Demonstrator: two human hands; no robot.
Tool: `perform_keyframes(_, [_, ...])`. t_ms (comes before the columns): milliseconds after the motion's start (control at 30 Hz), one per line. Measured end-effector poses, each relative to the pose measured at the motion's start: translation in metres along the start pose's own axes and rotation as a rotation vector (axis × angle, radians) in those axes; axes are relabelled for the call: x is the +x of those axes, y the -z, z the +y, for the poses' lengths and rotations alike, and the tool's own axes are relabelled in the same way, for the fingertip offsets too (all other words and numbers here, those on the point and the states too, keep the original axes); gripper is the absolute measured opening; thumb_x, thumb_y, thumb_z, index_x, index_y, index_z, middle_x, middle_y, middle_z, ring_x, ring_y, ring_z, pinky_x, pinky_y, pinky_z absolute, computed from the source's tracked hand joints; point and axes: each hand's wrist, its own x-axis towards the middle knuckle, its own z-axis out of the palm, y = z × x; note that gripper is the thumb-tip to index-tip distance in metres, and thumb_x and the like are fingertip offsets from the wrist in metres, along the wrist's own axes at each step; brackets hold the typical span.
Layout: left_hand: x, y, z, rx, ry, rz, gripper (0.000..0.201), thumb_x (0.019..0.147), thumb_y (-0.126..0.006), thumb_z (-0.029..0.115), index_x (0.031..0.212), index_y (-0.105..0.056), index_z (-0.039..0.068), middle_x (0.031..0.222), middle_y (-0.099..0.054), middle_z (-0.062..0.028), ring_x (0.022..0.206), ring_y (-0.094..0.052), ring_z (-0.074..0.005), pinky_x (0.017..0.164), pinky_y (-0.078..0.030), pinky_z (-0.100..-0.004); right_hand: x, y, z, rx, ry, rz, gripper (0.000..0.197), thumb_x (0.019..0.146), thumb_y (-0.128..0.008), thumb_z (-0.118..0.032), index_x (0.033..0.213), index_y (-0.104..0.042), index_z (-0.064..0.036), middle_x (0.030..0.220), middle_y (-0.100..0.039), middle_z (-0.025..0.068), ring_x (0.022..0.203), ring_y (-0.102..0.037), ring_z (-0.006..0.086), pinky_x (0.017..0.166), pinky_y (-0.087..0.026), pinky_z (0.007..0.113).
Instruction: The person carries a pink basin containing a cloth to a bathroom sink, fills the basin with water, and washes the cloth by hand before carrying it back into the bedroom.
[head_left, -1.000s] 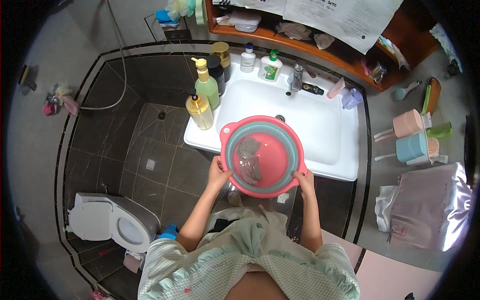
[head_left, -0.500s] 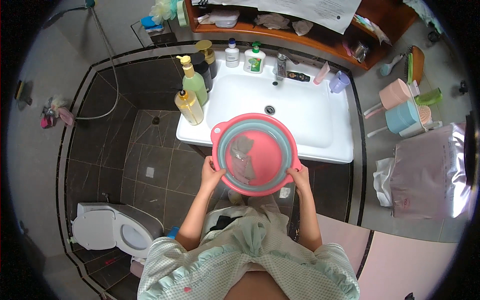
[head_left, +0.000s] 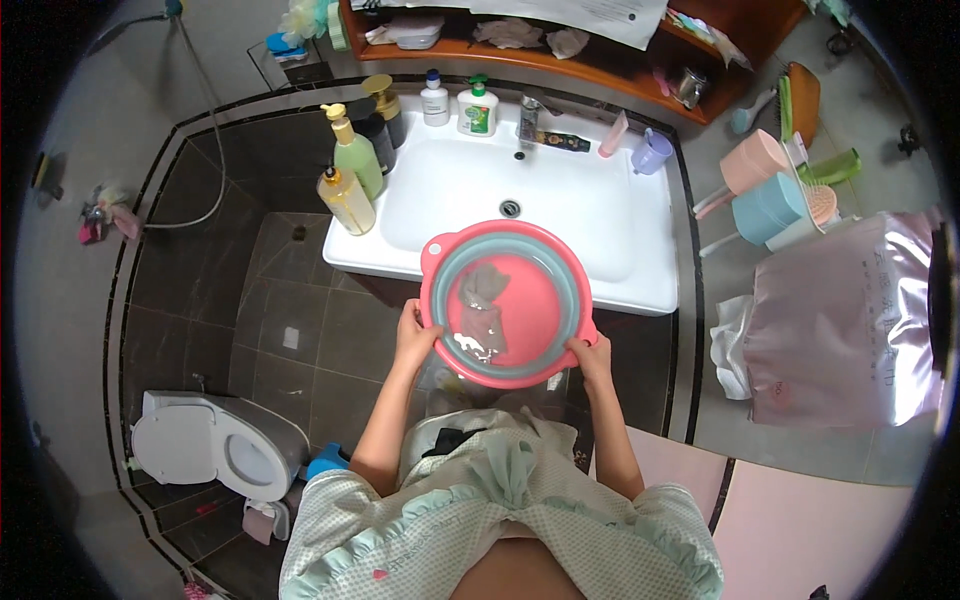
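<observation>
Both hands, left hand [head_left: 415, 335] and right hand [head_left: 592, 355], clasp opposite rims of the pink basin [head_left: 508, 303] held over the white sink's [head_left: 540, 205] front edge; its grey cloth [head_left: 483, 300] and water likely make it heavy, sloshy, slippery.

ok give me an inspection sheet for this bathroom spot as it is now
surface: white sink, bowl bare, drain open
job's things: pink basin with grey-blue band, grey cloth and a little water inside, held at the sink's front edge
clutter: pump bottles on the sink's left corner, more bottles by the tap, lilac cup
grippers: left hand and right hand grip the basin rim on opposite sides
cables: shower hose on the wall
surroundings: toilet lower left, dark tiled floor, wooden shelf, pink bag right
</observation>
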Motion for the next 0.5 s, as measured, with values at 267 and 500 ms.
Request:
perform_keyframes(267, [-0.021,-0.045,0.02,-0.013,-0.061,-0.048,0.034,0.056,-0.053,-0.004,0.089,-0.049,0.002,0.081,-0.053,-0.0037,0.075,-0.051,-0.0121,0.068,-0.041,-0.0227,-0.012,0.055,-0.011,-0.054,0.024,0.024,0.017,0.064,-0.061,-0.004,0.08,-0.058,0.0018,0.064,-0.053,-0.0022,0.056,-0.047,0.0057,0.053,-0.038,0.021])
perform_keyframes(500, [-0.015,-0.077,0.036,-0.043,-0.033,-0.117,0.03,0.057,-0.056,-0.003,0.086,-0.049,0.002,0.078,-0.054,-0.0039,0.072,-0.051,-0.0111,0.066,-0.042,-0.0235,-0.029,0.079,-0.024,0.003,0.028,0.094,0.02,0.065,-0.061,-0.004,0.083,-0.058,0.0026,0.066,-0.055,-0.0012,0.059,-0.049,0.0059,0.054,-0.04,0.022])
